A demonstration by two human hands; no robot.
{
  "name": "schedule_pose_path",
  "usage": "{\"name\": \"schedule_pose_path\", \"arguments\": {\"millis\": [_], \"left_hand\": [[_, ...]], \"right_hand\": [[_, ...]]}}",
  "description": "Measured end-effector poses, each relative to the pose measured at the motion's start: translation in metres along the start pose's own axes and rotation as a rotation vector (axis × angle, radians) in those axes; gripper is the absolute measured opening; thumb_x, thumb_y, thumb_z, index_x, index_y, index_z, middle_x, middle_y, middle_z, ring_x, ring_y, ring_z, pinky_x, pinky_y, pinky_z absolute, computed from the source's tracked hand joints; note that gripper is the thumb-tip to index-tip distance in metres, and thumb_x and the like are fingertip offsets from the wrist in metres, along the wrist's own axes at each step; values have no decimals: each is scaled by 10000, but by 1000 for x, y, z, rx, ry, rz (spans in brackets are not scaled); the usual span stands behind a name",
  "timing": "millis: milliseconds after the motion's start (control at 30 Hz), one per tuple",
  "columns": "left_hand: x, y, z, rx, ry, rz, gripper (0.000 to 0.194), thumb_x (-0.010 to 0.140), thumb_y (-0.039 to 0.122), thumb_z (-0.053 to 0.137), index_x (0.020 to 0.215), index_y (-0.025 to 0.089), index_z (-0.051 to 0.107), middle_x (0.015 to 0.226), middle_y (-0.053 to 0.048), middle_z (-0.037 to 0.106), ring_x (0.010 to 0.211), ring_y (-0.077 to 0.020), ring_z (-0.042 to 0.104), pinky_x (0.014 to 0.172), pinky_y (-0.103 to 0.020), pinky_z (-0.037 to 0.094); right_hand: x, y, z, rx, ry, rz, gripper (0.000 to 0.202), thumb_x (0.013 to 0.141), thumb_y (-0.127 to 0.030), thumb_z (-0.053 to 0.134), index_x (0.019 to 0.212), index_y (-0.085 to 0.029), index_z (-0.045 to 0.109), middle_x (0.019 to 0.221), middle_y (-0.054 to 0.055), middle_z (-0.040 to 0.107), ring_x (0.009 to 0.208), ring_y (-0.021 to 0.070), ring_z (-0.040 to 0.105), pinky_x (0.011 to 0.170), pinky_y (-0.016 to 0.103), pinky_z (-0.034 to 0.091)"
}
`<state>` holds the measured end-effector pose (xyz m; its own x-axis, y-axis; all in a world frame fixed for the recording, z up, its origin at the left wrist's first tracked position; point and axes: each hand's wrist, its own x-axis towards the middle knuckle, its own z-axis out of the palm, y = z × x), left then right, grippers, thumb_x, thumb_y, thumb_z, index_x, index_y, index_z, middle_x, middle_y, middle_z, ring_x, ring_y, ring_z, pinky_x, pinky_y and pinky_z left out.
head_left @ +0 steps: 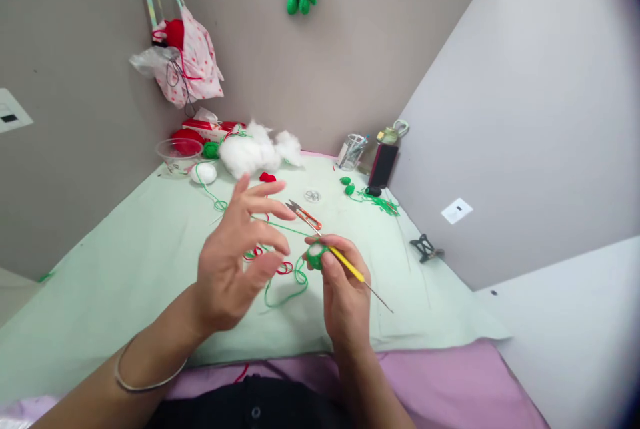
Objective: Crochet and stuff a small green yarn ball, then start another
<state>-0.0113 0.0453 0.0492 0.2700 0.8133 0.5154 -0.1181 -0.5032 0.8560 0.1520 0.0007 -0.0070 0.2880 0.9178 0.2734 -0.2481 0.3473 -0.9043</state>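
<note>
My left hand [240, 255] is raised over the table with its fingers apart and curved, holding nothing. To its right, my right hand [347, 289] grips a small round green crochet piece [315, 259] between thumb and fingers, with white stuffing showing at its top. A crochet hook [347, 264] with a yellow handle lies slantwise in the same hand. Loose green yarn [290, 299] trails on the cloth between the hands, with red yarn [285, 267] beside it. Just beyond the right hand lie orange-handled thread snips [311, 218], their blades apart.
White stuffing [247, 152] is heaped at the back, near a clear plastic tub [180, 157] and a white yarn ball [203, 173]. A phone [384, 165] leans at back right beside a pen holder [351, 152]. Small green pieces [349, 189] lie before it. A polka-dot bag [197, 69] hangs left.
</note>
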Motion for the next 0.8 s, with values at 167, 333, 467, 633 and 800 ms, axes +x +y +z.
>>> {"name": "schedule_pose_path", "arguments": {"millis": [167,333,467,633,800], "left_hand": [[-7,-26,3,785,24,519,224,954,277,613,756,203,689,1389,-100,668,1518,-355,361,1270,-587,69],[-12,-30,12,1019,8,512,508,902,351,711,1325,89,610,1524,-234,506,1553,-437,225,1250,-634,112],[-18,-32,20,912,82,546,536,897,193,703,1396,99,532,1237,-165,627,1337,-322,497,1222,-541,288],[-22,-37,29,770,157,556,557,894,93,667,1425,150,506,1089,-89,653,1112,-237,576,1170,-456,369],[-22,-41,28,684,131,543,602,899,90,669,1462,203,486,1123,-73,692,1118,-222,618,1140,-409,415]], "right_hand": [[-2,-2,2,-149,34,-85,164,948,-331,674,1081,-264,741,1114,45,765,1021,189,706,911,340,554],[-2,-1,9,-255,58,-161,185,974,-326,632,1110,-271,745,1154,46,727,1041,193,688,903,345,559],[-1,0,16,-255,78,-256,121,945,-279,670,1041,-266,743,1066,30,674,1025,173,654,847,298,559],[-2,3,23,-241,85,-305,119,957,-244,649,1049,-271,720,1047,20,646,1015,155,641,866,285,551],[-3,6,21,-306,49,-342,174,998,-240,581,1109,-279,710,1081,34,668,1050,163,656,916,307,547]]}}
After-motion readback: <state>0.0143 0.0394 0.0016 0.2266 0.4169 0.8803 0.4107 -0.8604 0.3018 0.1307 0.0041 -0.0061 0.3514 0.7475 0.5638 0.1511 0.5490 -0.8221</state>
